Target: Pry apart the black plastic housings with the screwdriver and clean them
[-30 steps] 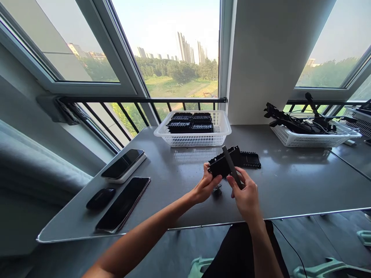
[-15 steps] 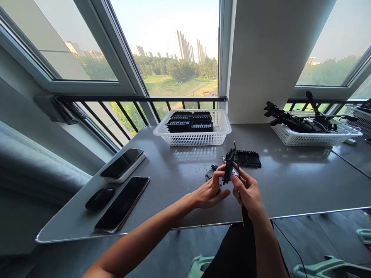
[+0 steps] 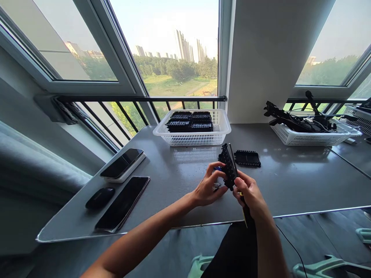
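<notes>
A black plastic part with toothed edges [image 3: 228,168] is held tilted up above the table. My left hand [image 3: 207,187] grips its left side, fingers bent around the edge. On the other side is my right hand [image 3: 249,193], closed around a screwdriver [image 3: 246,214] with a black and yellow handle. Its thin metal shaft points up along the part's right face; whether the tip touches is unclear. Right-hand fingertips also meet the part's lower edge. Behind my hands a similar black toothed part [image 3: 247,158] lies flat. Something small and blue is partly hidden behind my left fingers.
A white basket [image 3: 197,139] with several stacked black parts stands by the window. Another white basket [image 3: 313,138] with black devices and cables is at the right. Two phones [image 3: 123,204] [image 3: 123,163] and a black rounded case [image 3: 100,198] lie on the left of the grey table [image 3: 171,173].
The held black part has turned so its broad toothed face shows, and it sits slightly lower. The screwdriver has tilted left, its yellow handle marking now visible. Both hands keep their hold.
</notes>
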